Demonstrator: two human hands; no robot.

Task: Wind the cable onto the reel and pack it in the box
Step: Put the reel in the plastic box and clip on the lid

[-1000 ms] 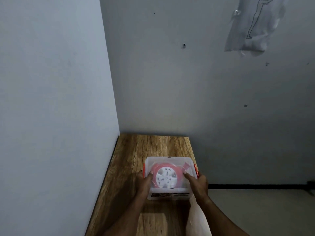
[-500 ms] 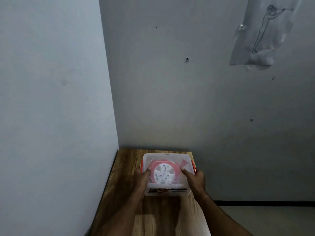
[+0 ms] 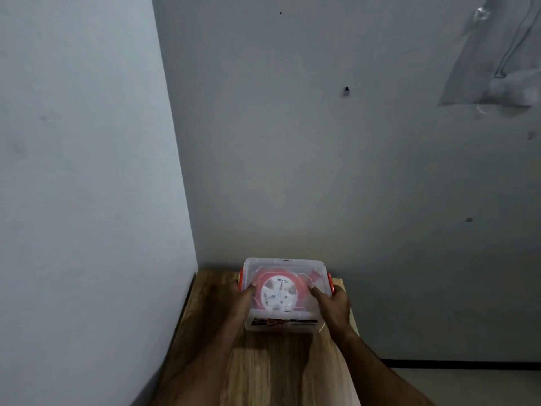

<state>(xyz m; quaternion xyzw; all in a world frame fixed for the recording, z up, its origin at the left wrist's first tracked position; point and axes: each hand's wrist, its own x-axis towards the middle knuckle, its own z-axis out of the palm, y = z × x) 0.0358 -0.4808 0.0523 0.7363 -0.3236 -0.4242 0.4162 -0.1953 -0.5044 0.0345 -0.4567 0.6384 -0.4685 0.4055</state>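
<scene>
The reel [image 3: 279, 293], wound with red cable, lies flat inside the clear box [image 3: 285, 315], between the hands. The left hand [image 3: 241, 300] and right hand [image 3: 332, 306] grip the box's sides, thumbs pressing on the lid. Judged from this, pressing evenly and latching both orange clips should close it well. The box rests on the counter [image 3: 263, 364].

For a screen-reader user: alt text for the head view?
Two hands, left and right, grip a clear plastic box with orange latches, holding a pink-and-white cable reel, on a wooden table in a grey corner.
</scene>
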